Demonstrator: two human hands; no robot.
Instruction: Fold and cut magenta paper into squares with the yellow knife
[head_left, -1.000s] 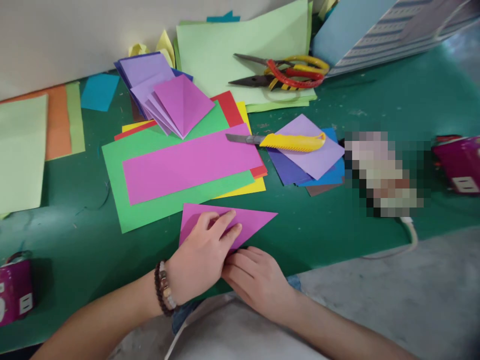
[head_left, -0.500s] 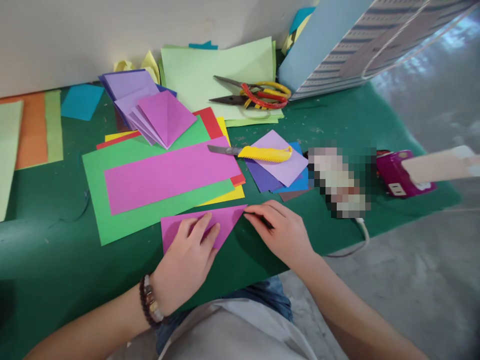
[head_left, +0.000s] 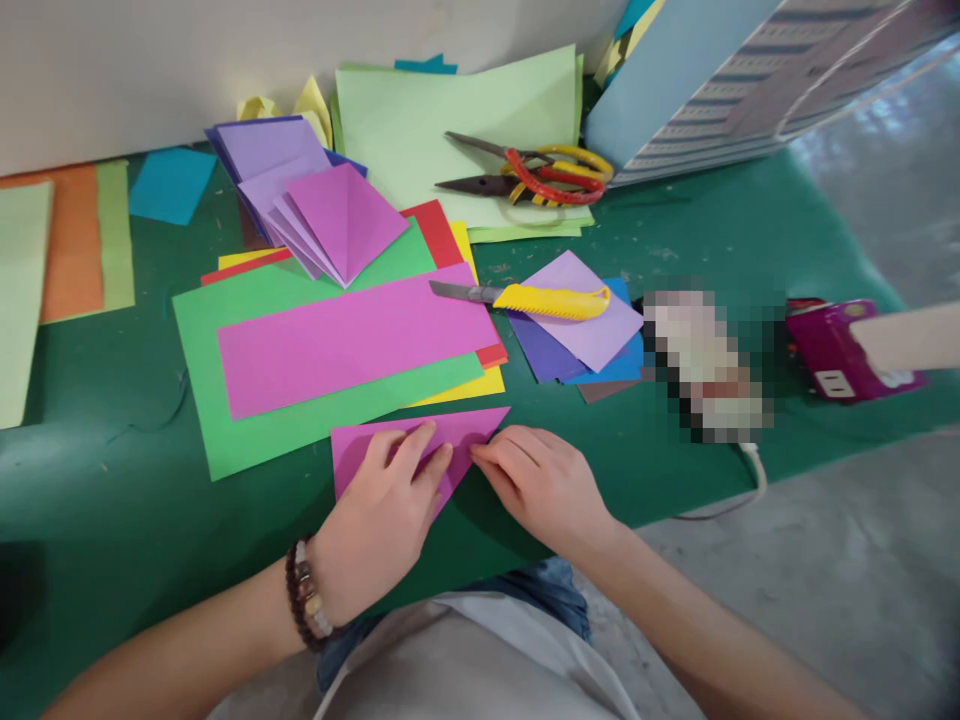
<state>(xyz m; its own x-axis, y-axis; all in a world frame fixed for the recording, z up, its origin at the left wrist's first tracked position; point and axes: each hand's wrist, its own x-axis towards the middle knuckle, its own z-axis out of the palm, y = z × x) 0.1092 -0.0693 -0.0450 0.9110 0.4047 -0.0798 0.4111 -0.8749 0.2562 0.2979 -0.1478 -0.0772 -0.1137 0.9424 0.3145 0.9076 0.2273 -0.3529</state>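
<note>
A folded magenta sheet of paper [head_left: 360,450] lies on the green table near its front edge, its pointed corner to the right. My left hand [head_left: 386,515] rests flat across the sheet with fingers a little spread, hiding its lower part. At the slanted right edge, my right hand [head_left: 544,480] has thumb and fingertips pinched together on the paper. Just beyond lies a magenta strip [head_left: 352,345] on a green sheet [head_left: 202,400]. A yellow utility knife [head_left: 551,301], blade out, lies across the strip's right end and a lilac square [head_left: 592,340].
Scissors with red and yellow handles [head_left: 559,180] lie on pale green sheets [head_left: 405,110] at the back. Folded purple papers [head_left: 352,220] sit to their left. A striped box [head_left: 697,100], a blurred-out object [head_left: 701,365] with a cable and a purple power socket [head_left: 847,350] are at right.
My right hand has slid from the sheet's pointed corner down along its slanted edge. My left hand stays on the paper. The whole view has shifted slightly.
</note>
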